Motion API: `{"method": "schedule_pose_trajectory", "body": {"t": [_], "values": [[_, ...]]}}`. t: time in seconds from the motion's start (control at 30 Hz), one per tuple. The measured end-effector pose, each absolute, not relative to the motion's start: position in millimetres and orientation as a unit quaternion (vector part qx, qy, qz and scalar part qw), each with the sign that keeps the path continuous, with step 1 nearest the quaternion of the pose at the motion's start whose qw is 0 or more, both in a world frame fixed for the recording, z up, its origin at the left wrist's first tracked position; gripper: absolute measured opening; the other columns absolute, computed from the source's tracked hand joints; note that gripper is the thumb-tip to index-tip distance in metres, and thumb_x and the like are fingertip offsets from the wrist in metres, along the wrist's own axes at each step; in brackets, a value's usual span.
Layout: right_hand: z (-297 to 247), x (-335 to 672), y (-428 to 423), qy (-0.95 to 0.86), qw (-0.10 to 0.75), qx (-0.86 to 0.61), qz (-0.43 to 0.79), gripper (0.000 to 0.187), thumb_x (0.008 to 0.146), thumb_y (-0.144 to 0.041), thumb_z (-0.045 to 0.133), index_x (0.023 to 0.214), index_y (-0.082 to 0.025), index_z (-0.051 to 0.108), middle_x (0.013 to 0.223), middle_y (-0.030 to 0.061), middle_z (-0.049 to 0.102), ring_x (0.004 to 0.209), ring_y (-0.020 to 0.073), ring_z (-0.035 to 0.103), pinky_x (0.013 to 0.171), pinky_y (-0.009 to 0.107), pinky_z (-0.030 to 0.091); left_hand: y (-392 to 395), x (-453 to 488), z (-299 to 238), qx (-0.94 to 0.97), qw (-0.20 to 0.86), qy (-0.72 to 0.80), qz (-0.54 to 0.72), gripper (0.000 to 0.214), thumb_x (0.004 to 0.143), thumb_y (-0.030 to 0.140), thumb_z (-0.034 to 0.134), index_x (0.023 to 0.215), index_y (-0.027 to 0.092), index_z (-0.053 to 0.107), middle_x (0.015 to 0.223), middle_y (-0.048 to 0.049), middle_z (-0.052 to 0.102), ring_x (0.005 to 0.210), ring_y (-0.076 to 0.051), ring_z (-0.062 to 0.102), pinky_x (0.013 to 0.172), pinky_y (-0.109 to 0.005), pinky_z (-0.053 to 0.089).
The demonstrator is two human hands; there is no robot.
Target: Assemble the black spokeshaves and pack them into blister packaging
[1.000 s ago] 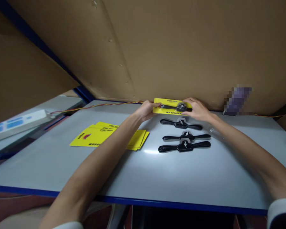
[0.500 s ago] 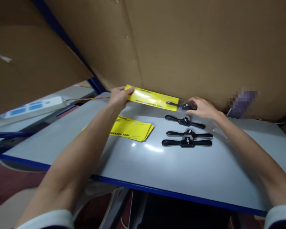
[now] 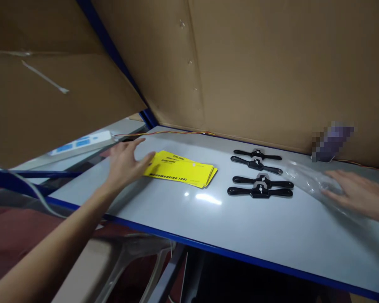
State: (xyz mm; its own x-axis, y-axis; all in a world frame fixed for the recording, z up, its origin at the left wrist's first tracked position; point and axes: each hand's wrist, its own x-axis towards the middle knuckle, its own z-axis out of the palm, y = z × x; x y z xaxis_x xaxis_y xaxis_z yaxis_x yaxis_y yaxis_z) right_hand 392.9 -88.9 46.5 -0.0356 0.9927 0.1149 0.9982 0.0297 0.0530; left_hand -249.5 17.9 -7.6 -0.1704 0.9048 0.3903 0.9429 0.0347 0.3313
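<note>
My left hand is open, its fingers spread and its thumb at the left end of a loose stack of yellow printed cards. "Woodworking tool" is printed on the top card. On the right, my right hand is blurred, with thumb and fingers apart, over crumpled clear plastic bags that it seems to touch. Between the hands, several black spokeshaves lie in rows on the table, each with a small metal blade and two handles. The farthest spokeshave is near the back edge.
The grey tabletop has a blue front edge. Brown board walls stand behind and at the left. A white power strip lies at the left, and a twisted red-yellow wire runs along the back. A pixelated purple object leans at the right.
The yellow card and the spokeshave held up earlier have left my hands; another spokeshave lies at the back. My left hand has moved down to the card stack, my right hand rightward to the plastic.
</note>
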Motion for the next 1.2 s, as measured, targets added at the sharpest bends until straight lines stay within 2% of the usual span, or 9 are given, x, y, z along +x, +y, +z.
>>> {"method": "schedule_pose_trajectory", "body": {"t": [0.17,0.33,0.43,0.57,0.7,0.87,0.97,1.1,1.2], "values": [[18.6,419.5,-105.2,-0.676,-0.052,-0.735,0.0,0.068,0.092,-0.067,0.049,0.144,-0.025,0.066,0.142,0.0189,0.07,0.119,0.0475,0.07,0.093,0.063,0.055,17.4,-200.5,-21.4,-0.829,-0.052,-0.54,-0.134,0.067,0.104,0.059,0.033,0.159,0.023,0.047,0.169,-0.0126,0.043,0.158,-0.037,0.034,0.129,-0.066,0.021],[23.2,398.3,-77.1,-0.672,-0.025,-0.741,0.007,0.07,0.099,-0.061,0.043,0.156,-0.022,0.05,0.142,0.0189,0.069,0.125,0.0433,0.066,0.094,0.055,0.055,45.6,-165.4,-38.1,-0.857,-0.07,-0.49,-0.141,0.069,0.102,0.066,0.033,0.147,0.022,0.063,0.142,-0.0155,0.059,0.129,-0.035,0.058,0.119,-0.055,0.042],[18.7,385.7,-61.4,-0.659,-0.023,-0.751,-0.034,0.069,0.103,-0.059,0.034,0.157,-0.017,0.046,0.141,0.0215,0.068,0.123,0.0426,0.066,0.091,0.053,0.054,77.5,-158.0,-42.5,-0.849,-0.038,-0.502,-0.157,0.071,0.1,0.065,0.032,0.138,0.017,0.069,0.122,-0.0166,0.061,0.115,-0.034,0.058,0.112,-0.054,0.045],[7.4,382.4,-52.9,-0.66,-0.031,-0.743,-0.106,0.069,0.107,-0.058,0.024,0.155,-0.015,0.048,0.132,0.0236,0.07,0.116,0.0422,0.067,0.091,0.055,0.052,115.5,-143.9,-39.7,-0.835,-0.019,-0.529,-0.149,0.071,0.099,0.063,0.033,0.134,0.014,0.071,0.12,-0.0192,0.061,0.112,-0.036,0.055,0.108,-0.056,0.044],[5.2,388.5,-53.4,-0.676,-0.022,-0.727,-0.115,0.078,0.103,-0.071,0.031,0.154,-0.014,0.047,0.129,0.0233,0.07,0.114,0.0422,0.067,0.09,0.053,0.052,123.9,-123.3,-17.7,-0.836,0.007,-0.507,-0.211,0.066,0.098,0.061,0.037,0.134,0.016,0.071,0.128,-0.0185,0.062,0.121,-0.037,0.053,0.109,-0.056,0.043],[15.2,387.0,-57.3,-0.669,-0.007,-0.738,-0.089,0.083,0.098,-0.076,0.042,0.157,-0.016,0.047,0.136,0.023,0.068,0.114,0.044,0.068,0.089,0.054,0.053,88.1,-76.5,20.9,-0.869,-0.012,-0.389,-0.306,0.059,0.104,0.055,0.033,0.116,0.014,0.074,0.113,-0.015,0.072,0.107,-0.029,0.062,0.102,-0.046,0.047],[22.7,368.2,-62.3,-0.684,0.043,-0.711,-0.158,0.076,0.103,-0.065,0.04,0.156,-0.011,0.049,0.145,0.0271,0.063,0.122,0.046,0.064,0.092,0.057,0.052,53.2,-37.2,21.4,-0.932,-0.045,-0.264,-0.245,0.057,0.104,0.056,0.036,0.117,0.015,0.074,0.107,-0.0132,0.074,0.101,-0.028,0.063,0.093,-0.042,0.05],[26.7,310.8,-66.0,-0.771,0.13,-0.599,-0.174,0.049,0.106,-0.044,0.039,0.131,-0.015,0.068,0.117,0.0178,0.077,0.098,0.0313,0.074,0.083,0.042,0.052,17.2,-3.3,-0.8,-0.967,-0.026,-0.186,-0.173,0.057,0.105,0.056,0.039,0.137,0.017,0.067,0.119,-0.0154,0.071,0.105,-0.029,0.064,0.094,-0.044,0.052],[25.0,258.0,-63.6,-0.86,0.033,-0.495,-0.12,0.042,0.103,-0.049,0.049,0.094,-0.018,0.075,0.084,0.0115,0.078,0.074,0.0255,0.071,0.067,0.036,0.044,6.7,-2.2,-14.4,-0.97,-0.034,-0.179,-0.161,0.058,0.105,0.05,0.041,0.148,0.016,0.059,0.125,-0.0169,0.069,0.11,-0.03,0.065,0.096,-0.044,0.052]]}}
